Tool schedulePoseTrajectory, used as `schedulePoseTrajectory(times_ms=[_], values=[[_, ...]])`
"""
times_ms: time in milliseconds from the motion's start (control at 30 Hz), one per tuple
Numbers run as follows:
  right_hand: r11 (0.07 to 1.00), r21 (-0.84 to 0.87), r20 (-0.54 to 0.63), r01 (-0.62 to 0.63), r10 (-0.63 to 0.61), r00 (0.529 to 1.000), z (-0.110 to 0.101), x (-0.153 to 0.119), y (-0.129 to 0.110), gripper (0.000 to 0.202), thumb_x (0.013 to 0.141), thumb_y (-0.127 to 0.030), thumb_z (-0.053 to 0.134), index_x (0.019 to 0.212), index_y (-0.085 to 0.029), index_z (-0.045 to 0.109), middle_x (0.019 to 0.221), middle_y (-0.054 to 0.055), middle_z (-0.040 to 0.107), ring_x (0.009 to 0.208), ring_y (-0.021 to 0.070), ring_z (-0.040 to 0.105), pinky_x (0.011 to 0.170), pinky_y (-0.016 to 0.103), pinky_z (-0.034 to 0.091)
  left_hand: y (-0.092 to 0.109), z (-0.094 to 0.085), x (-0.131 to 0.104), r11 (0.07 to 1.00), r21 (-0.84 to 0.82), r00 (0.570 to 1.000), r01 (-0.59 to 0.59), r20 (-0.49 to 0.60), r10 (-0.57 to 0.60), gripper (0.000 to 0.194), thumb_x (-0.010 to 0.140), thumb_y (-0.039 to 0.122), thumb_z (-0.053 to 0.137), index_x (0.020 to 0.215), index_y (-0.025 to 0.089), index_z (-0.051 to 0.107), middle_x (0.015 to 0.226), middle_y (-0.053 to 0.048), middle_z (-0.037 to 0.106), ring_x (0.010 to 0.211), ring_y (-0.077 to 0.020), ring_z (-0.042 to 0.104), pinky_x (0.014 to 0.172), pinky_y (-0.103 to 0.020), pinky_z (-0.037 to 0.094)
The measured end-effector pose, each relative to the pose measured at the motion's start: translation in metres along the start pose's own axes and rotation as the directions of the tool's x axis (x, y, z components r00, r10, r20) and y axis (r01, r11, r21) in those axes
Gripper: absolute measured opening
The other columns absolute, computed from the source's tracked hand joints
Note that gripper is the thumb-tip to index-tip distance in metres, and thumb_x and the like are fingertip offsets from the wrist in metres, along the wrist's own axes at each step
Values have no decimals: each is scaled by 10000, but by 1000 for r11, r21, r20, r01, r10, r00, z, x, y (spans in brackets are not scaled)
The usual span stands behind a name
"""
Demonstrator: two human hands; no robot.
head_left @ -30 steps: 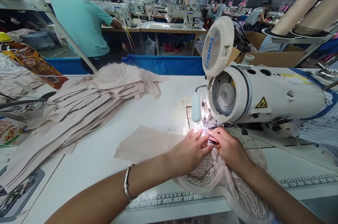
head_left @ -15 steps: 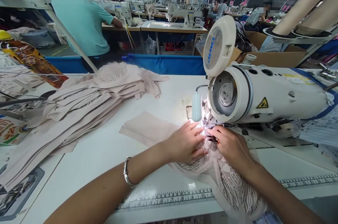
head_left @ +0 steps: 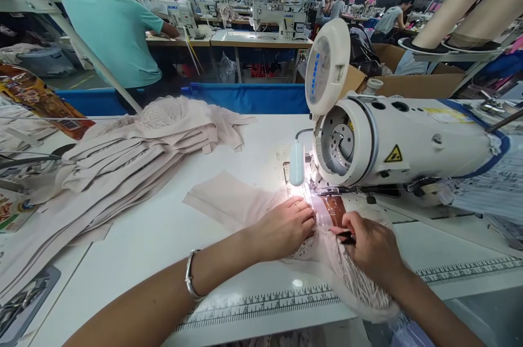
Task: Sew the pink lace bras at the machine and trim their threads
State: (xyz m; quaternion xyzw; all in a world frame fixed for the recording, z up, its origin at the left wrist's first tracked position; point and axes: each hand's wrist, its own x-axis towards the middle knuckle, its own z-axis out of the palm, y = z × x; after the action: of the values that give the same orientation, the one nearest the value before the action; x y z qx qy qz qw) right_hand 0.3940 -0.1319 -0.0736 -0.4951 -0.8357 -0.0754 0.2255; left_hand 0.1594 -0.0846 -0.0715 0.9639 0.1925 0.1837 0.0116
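A pale pink lace piece (head_left: 362, 276) lies under the head of a white sewing machine (head_left: 425, 137) and hangs toward the table's front edge. My left hand (head_left: 286, 230), its fingers curled and pressed together, grips the lace just left of the lit needle area. With thumb and finger, my right hand (head_left: 370, 246) pinches the fabric's edge in front of the machine. A small dark tool (head_left: 346, 237) sticks out from that hand; its kind is hard to make out. Between the hands show a lilac strip and a brown patterned patch (head_left: 335, 209).
Stacked pale pink fabric pieces (head_left: 134, 156) cover the table's left side. Behind them leans a bottle (head_left: 44, 99). A ruler strip (head_left: 286, 303) runs along the front edge. Thread cones (head_left: 447, 14) stand at the right. A person in a turquoise shirt (head_left: 110, 36) sits beyond.
My right hand has drawn back from the needle toward me and right, with the lace edge. My left hand has slid slightly nearer. The lilac strip and brown patch now show more.
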Motion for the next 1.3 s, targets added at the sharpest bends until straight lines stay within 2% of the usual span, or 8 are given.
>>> schedulePoseTrajectory(times_ms=[33, 100, 233, 467, 667, 1000, 1167, 1300], values=[[999, 13, 67, -36, 35, 997, -2, 5, 4, 163, 873, -162, 490, 951, -203, 627, 619, -34, 666, 521, 137, 605, 504, 243, 353, 0, 0, 1, 1000, -1, 1000, 0, -3, 0, 316, 1025, 148, 388, 832, 136, 639, 856, -73, 675, 830, -194, 590, 913, -370, 465], [997, 7, 236, -71, 67, 970, -5, 13, 10, 501, 797, -103, 493, 1263, -253, 599, 696, -53, 731, 577, 148, 655, 507, 233, 362, 1, 0, 3, 1000, -4, 1000, 13, -12, -13, 311, 1027, 148, 379, 863, 133, 642, 829, -58, 665, 794, -185, 583, 935, -374, 452], [997, -78, 412, -25, 55, 909, -7, 25, 9, 722, 708, -74, 515, 1370, -350, 586, 711, -55, 753, 591, 160, 653, 515, 245, 343, 2, -2, 2, 1000, -5, 1000, 16, -7, -16, 315, 1049, 252, 383, 986, 123, 664, 873, -66, 670, 839, -198, 585, 945, -387, 433], [994, -110, 427, -27, 71, 902, -2, 37, 8, 656, 742, -142, 537, 1375, -299, 604, 801, -10, 791, 680, 200, 698, 561, 274, 408, 0, -6, 1, 998, -38, 998, 47, 51, -45, 333, 1045, 255, 411, 861, 157, 671, 1015, -75, 692, 999, -232, 586, 942, -418, 373], [997, -76, 399, -22, 51, 916, 1, 38, 12, 635, 735, -103, 505, 1321, -302, 649, 1001, 0, 798, 877, 216, 732, 662, 291, 495, -4, -7, -1, 997, -12, 996, 78, 51, -78, 350, 1063, 360, 382, 1030, 128, 641, 950, -77, 696, 982, -239, 607, 1011, -453, 311], [1000, -9, 376, -24, 26, 926, 4, 37, 19, 596, 751, -95, 528, 1275, -332, 680, 955, -3, 794, 803, 177, 706, 637, 253, 487, -7, -6, -1, 995, 30, 996, 92, 14, -93, 418, 1060, 385, 369, 860, 154, 654, 1054, -83, 696, 1041, -248, 581, 1007, -443, 293], [999, -27, 414, -44, 51, 909, 2, 39, 19, 618, 746, -73, 512, 1284, -331, 674, 1000, -3, 793, 891, 194, 721, 623, 266, 503, -9, -5, -4, 994, 44, 995, 102, 16, -103, 382, 1051, 416, 389, 1110, 132, 637, 1051, -112, 704, 1104, -288, 591, 1023, -491, 290], [999, 31, 430, -33, 16, 902, 3, 41, 22, 581, 780, -52, 488, 1262, -308, 687, 1026, 7, 790, 938, 199, 721, 664, 277, 527, -9, -5, -5, 992, 55, 993, 115, 0, -115, 375, 1039, 423, 418, 1153, 142, 639, 1141, -134, 688, 1197, -331, 560, 1031, -522, 302]])
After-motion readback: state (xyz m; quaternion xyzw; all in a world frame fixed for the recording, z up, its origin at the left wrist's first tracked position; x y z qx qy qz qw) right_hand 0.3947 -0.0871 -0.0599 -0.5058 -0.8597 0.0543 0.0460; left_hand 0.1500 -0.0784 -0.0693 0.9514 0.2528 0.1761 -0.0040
